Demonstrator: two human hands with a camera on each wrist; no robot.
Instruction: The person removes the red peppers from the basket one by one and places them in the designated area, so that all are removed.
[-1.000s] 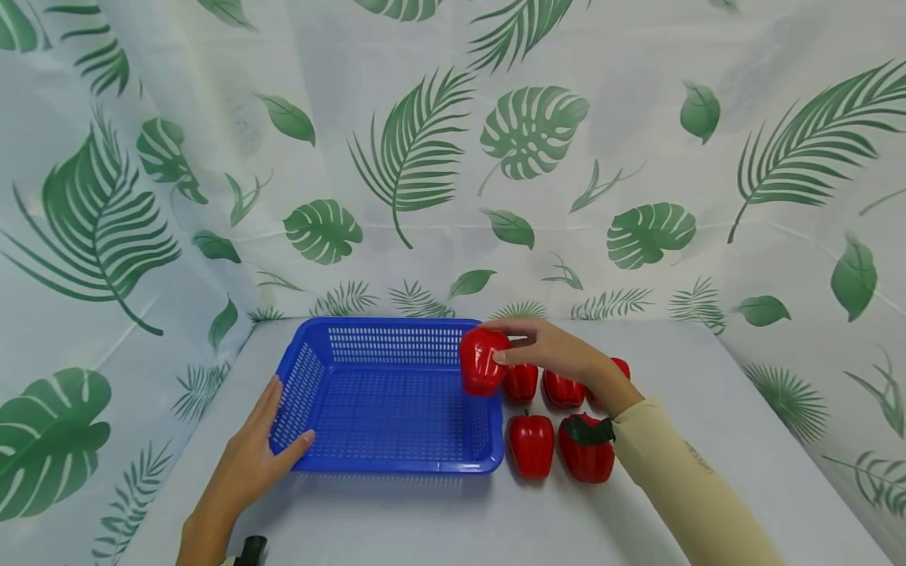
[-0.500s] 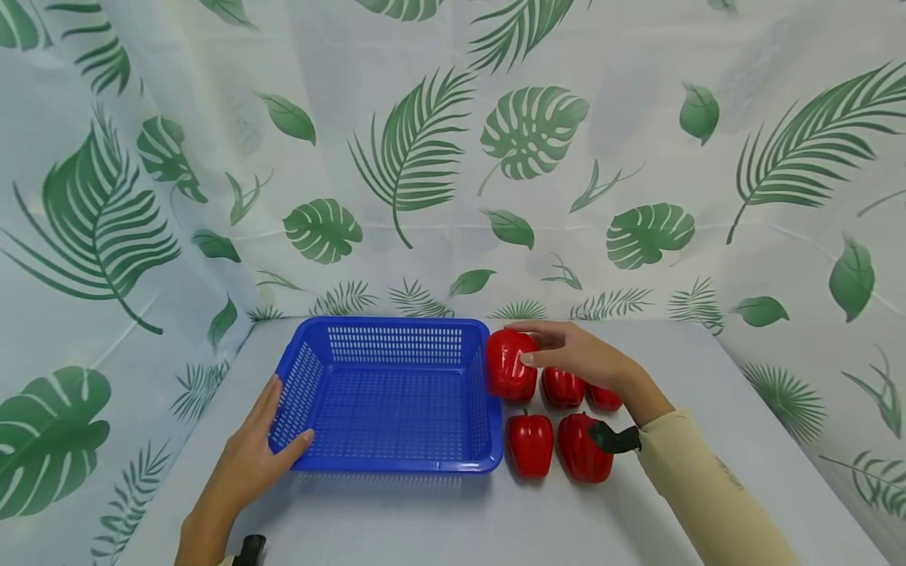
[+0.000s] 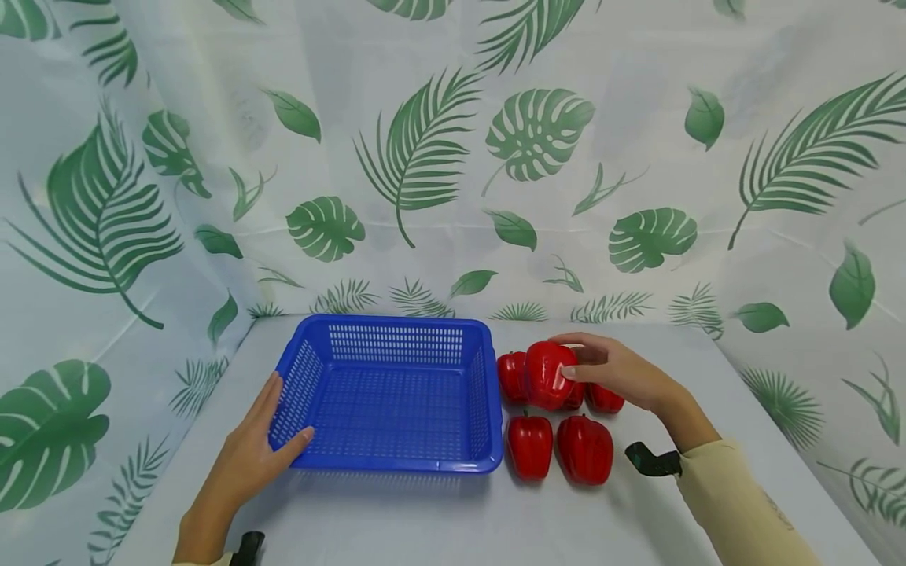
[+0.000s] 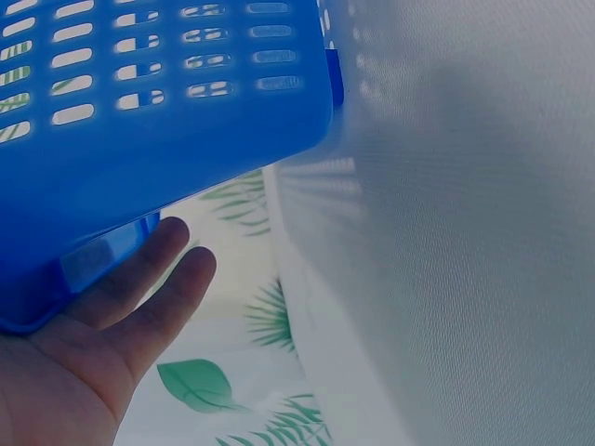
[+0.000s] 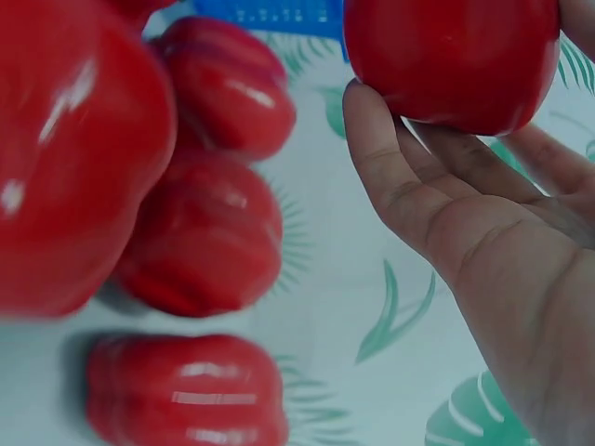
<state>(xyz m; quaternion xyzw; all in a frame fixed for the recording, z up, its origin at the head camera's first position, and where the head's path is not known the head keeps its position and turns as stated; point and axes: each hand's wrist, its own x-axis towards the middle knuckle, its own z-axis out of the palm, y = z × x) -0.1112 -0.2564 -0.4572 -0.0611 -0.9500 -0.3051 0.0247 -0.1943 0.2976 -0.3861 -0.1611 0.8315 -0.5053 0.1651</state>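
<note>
My left hand (image 3: 248, 452) holds the near left corner of an empty blue plastic basket (image 3: 385, 465), thumb over the rim and fingers along the outer side wall. In the left wrist view, two fingers (image 4: 177, 279) stretch past the slotted basket (image 4: 186, 121). My right hand (image 3: 623, 369) grips a glossy red bell pepper (image 3: 548, 375) by thumb and fingertips, raised in front of the back row. From the right wrist, this pepper (image 5: 456, 56) sits in the fingers, bottom partly covered. It hides much of a back-row pepper (image 3: 575, 395) in the head view.
Other red bell peppers lie right of the basket: a back-left one (image 3: 511, 376), a back-right one (image 3: 605, 398), and two in front, left (image 3: 529, 446) and right (image 3: 584, 450). A leaf-printed cloth (image 3: 418, 259) walls the back and sides of the white table (image 3: 396, 527).
My right hand has carried the held pepper rightward from the basket's right rim to over the back row, uncovering the back-left pepper. The left hand and basket have stayed put.
</note>
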